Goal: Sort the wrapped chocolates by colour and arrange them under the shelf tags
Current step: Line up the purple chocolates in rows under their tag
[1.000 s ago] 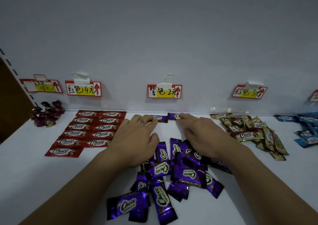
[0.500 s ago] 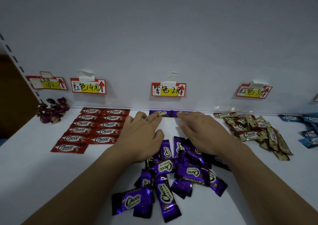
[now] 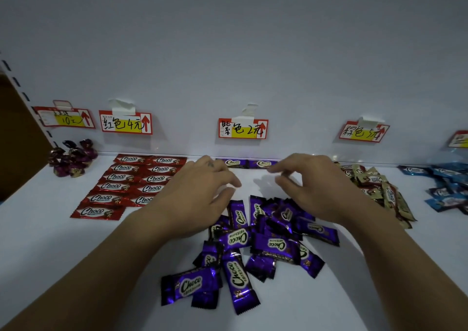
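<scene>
Two purple chocolates [image 3: 247, 163] lie end to end against the back wall, under the purple tag [image 3: 243, 128]. A loose pile of purple chocolates [image 3: 263, 244] sits in front of them. My left hand [image 3: 200, 194] and my right hand [image 3: 311, 189] hover above the pile's far edge, fingers loosely curled, holding nothing. Red chocolates [image 3: 134, 181] lie in neat rows under the red tag [image 3: 125, 123].
Round dark-purple foil sweets [image 3: 72, 157] sit at the far left under a yellow tag [image 3: 64, 118]. A gold-brown heap [image 3: 377, 186] lies under the right tag [image 3: 363, 132]. Blue chocolates [image 3: 445, 186] are at the far right. The shelf's left edge drops off.
Both hands have pulled back from the two placed purple chocolates toward the pile, and their fingers have lifted and curled. The two chocolates stay against the wall.
</scene>
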`<move>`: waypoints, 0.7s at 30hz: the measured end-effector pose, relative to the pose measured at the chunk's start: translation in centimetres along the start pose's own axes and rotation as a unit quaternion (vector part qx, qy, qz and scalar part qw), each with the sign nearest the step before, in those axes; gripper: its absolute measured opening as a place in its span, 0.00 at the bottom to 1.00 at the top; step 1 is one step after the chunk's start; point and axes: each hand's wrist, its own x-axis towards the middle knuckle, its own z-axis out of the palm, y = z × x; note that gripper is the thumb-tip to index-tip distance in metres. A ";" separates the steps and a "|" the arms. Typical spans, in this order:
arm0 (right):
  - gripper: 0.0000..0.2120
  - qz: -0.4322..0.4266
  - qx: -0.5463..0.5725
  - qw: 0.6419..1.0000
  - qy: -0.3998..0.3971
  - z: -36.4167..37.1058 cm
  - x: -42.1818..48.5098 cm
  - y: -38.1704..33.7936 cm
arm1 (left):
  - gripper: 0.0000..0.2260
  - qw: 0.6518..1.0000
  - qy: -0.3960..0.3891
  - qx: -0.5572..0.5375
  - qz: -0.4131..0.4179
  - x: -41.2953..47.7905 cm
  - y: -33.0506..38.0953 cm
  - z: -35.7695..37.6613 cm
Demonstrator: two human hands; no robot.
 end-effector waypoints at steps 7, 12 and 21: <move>0.23 -0.003 -0.013 0.992 -0.126 0.7 -1.4 -2.0 | 0.19 0.990 -0.141 0.019 0.018 -0.7 0.9 -0.3; 0.22 -0.015 -0.015 0.989 -0.144 1.8 -0.9 -2.1 | 0.13 0.992 -0.121 -0.015 0.013 -0.7 0.4 -0.1; 0.02 0.046 0.096 0.993 -0.057 1.5 -0.6 -0.4 | 0.16 0.990 -0.130 -0.044 0.016 -0.2 0.8 -0.1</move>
